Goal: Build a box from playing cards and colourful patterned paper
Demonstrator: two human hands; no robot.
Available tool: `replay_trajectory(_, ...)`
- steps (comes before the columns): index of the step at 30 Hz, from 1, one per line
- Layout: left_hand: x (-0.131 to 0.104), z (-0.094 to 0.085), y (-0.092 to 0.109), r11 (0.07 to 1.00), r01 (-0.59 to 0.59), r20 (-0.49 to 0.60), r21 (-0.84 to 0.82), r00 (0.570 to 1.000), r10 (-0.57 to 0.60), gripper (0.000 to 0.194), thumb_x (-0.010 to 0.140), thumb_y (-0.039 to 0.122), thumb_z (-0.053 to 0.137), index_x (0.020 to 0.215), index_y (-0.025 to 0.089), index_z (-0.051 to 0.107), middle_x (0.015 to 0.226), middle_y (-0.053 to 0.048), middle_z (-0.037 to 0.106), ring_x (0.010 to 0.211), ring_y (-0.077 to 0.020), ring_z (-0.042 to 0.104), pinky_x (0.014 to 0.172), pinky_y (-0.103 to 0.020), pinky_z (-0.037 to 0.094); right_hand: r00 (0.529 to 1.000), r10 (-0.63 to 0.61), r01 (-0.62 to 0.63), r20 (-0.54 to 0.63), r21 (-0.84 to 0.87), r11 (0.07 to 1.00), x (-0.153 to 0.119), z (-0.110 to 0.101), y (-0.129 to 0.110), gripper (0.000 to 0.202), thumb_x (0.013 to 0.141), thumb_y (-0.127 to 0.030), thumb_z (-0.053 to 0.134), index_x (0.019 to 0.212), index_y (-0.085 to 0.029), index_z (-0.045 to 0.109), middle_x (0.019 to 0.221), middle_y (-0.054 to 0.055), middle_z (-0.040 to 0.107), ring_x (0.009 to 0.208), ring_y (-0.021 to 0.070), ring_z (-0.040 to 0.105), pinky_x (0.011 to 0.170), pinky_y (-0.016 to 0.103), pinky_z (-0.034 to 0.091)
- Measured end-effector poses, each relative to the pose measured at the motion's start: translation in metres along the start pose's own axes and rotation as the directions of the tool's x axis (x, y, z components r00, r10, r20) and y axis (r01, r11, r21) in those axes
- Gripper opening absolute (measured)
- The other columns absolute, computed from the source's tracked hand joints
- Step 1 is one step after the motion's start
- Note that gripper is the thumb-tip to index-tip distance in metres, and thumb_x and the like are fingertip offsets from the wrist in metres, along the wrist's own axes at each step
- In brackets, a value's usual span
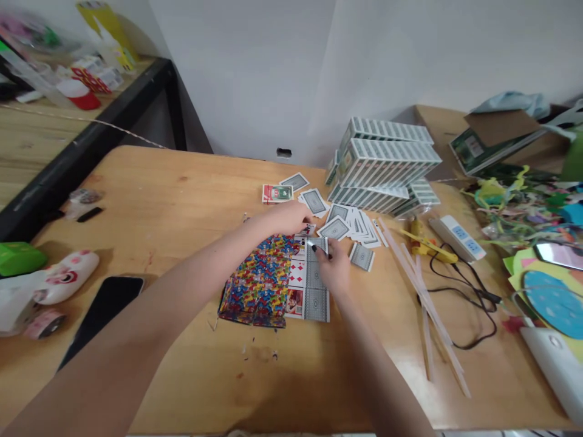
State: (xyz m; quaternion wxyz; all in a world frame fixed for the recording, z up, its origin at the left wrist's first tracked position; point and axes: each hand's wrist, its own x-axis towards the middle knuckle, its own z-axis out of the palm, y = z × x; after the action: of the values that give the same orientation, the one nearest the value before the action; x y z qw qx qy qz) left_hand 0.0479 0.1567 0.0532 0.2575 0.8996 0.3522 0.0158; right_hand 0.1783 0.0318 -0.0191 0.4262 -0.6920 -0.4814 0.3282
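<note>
My right hand [336,267] pinches a grey-backed playing card [317,244] at the upper right corner of a joined sheet of cards. My left hand [294,215] reaches across from the left, its fingers closed at the edge of another playing card [309,229]; they partly hide it. Below, grey card backs [317,303] lie beside face-up cards [297,274], among them a red diamond card. These adjoin a colourful patterned piece [259,282] with a raised front edge. Loose cards [334,229] are spread just beyond my hands, and a small card stack [362,257] sits to the right.
A red-and-green card box [277,193] lies behind. Stacked packs of cards [387,161] stand at the back right. Clear glue sticks [428,303], a yellow glue gun [421,240] and a power strip [458,237] with cables lie right. A black phone [107,309] is left.
</note>
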Motion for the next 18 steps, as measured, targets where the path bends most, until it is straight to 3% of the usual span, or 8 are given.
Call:
replay_trajectory(2, 0.004, 0.003, -0.007, 1.000, -0.028, 0.034, 0.005, 0.999, 0.028, 0.019, 0.076, 0.017, 0.050, 0.079, 0.019, 0.069, 0.079, -0.003, 0.069, 0.073, -0.0154, 0.059, 0.068, -0.025, 0.041, 1.000, 0.005, -0.004, -0.009, 0.009, 1.000, 0.000, 0.001, 0.001, 0.024, 0.076, -0.031, 0.048, 0.094, -0.016, 0.053, 0.079, 0.005, 0.064, 0.070, 0.0205, 0.058, 0.062, 0.030, 0.043)
replay_trajectory(9, -0.023, 0.000, -0.018, 1.000, -0.021, -0.046, -0.016, 0.999, 0.021, 0.026, 0.085, 0.021, 0.039, 0.086, 0.018, 0.065, 0.080, -0.003, 0.067, 0.070, -0.0135, 0.056, 0.063, -0.024, 0.039, 1.000, -0.019, 0.020, -0.004, 0.008, 1.000, -0.002, 0.004, -0.003, 0.024, 0.077, -0.033, 0.048, 0.094, -0.017, 0.054, 0.078, 0.003, 0.062, 0.068, 0.0183, 0.054, 0.062, 0.029, 0.042)
replay_trajectory(18, -0.040, -0.002, -0.024, 0.976, 0.025, -0.151, -0.216, 0.987, -0.058, 0.024, 0.084, 0.019, 0.043, 0.091, 0.016, 0.066, 0.085, -0.003, 0.068, 0.074, -0.0130, 0.058, 0.068, -0.024, 0.042, 0.998, -0.063, 0.063, 0.002, 0.013, 0.998, -0.005, 0.005, -0.013, 0.022, 0.078, -0.033, 0.049, 0.092, -0.017, 0.054, 0.075, 0.002, 0.060, 0.067, 0.0175, 0.054, 0.061, 0.027, 0.040)
